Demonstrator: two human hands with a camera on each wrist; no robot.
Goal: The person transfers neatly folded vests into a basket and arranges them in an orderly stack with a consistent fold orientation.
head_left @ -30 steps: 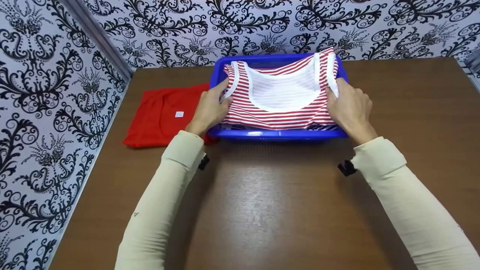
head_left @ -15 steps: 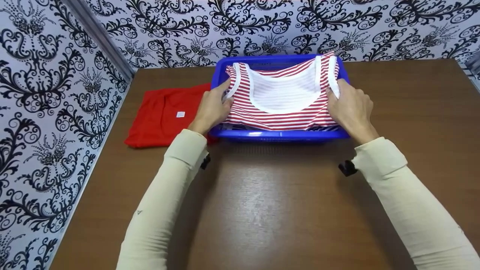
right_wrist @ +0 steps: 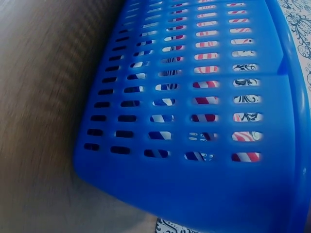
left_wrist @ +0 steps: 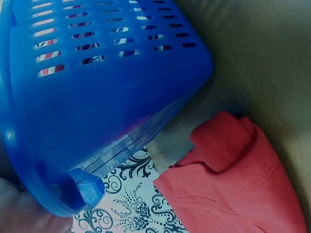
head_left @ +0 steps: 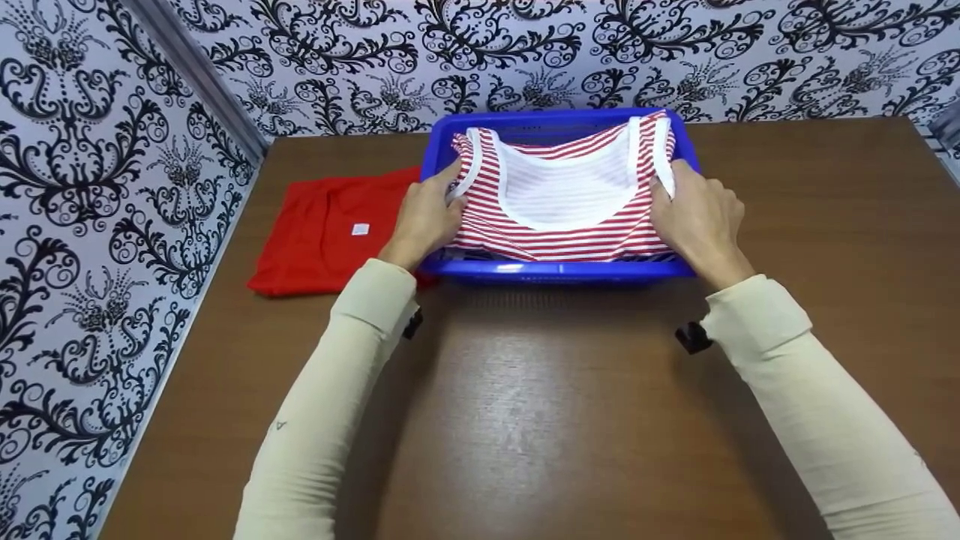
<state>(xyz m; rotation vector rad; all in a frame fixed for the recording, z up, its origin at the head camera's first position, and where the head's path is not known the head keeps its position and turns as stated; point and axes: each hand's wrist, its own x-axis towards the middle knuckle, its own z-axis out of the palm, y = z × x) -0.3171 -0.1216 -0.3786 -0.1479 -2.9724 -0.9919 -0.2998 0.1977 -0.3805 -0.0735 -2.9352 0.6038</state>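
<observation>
A red-and-white striped tank top [head_left: 562,238] with white trim lies folded across the top of a blue plastic basket [head_left: 555,268]. My left hand [head_left: 424,219] grips its left edge by the armhole, thumb on the front. On the opposite side my right hand [head_left: 699,217] grips the matching edge. Dark striped cloth shows beneath it at the basket's front. In the left wrist view, part of the left hand [left_wrist: 29,213] appears at the basket's rim. The right wrist view holds only the slotted basket wall [right_wrist: 194,189], with striped cloth behind the slots; the right hand is out of that view.
A folded red garment [head_left: 330,240] with a small white label lies left of the basket, partly behind the left forearm. The brown table [head_left: 510,420] meets patterned walls [head_left: 540,60] at the back and left. The basket stands close to the back wall.
Both hands keep their grip on the tank top. Its upper right corner has sunk a little toward the basket, and more of the basket's back wall shows behind it.
</observation>
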